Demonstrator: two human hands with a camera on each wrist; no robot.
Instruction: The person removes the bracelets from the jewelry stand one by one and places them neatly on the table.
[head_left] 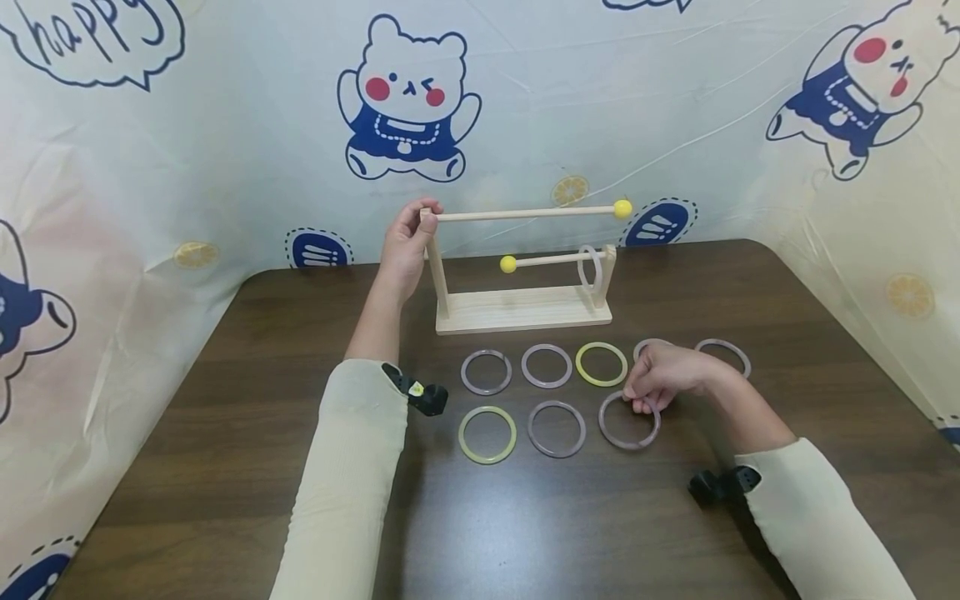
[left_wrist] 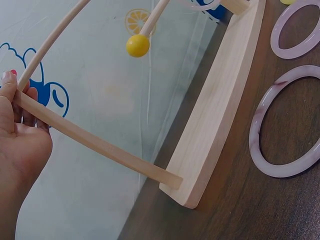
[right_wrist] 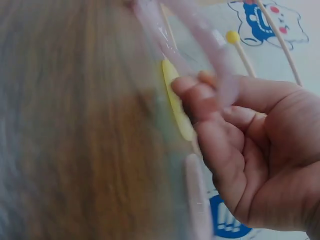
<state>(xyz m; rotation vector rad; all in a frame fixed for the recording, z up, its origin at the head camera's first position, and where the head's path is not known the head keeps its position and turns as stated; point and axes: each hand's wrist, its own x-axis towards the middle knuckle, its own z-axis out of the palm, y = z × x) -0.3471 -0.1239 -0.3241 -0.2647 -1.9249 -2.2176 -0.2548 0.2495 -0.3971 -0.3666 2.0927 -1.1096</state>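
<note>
Near the top of the left post of a wooden rack (head_left: 525, 312), my left hand (head_left: 405, 250) grips the post where the upper rod (head_left: 525, 214) joins it. In the left wrist view, that hand (left_wrist: 27, 142) has its fingers around the post's end. My right hand (head_left: 667, 375) pinches a pale purple bangle (head_left: 633, 446) by its far edge, over the table's right part. The right wrist view shows the bangle (right_wrist: 212, 45) raised between thumb and fingertips, somewhat blurred. Another pale bangle (head_left: 582, 273) hangs on the lower rod, beside the right post.
Several bangles lie in two rows before the rack, among them a yellow-green one (head_left: 487, 460) at front left and another (head_left: 602, 384) in the back row. A purple bangle (head_left: 723, 342) lies behind my right wrist. Yellow balls (head_left: 622, 209) cap the rods. A printed cloth hangs behind the table (head_left: 225, 467).
</note>
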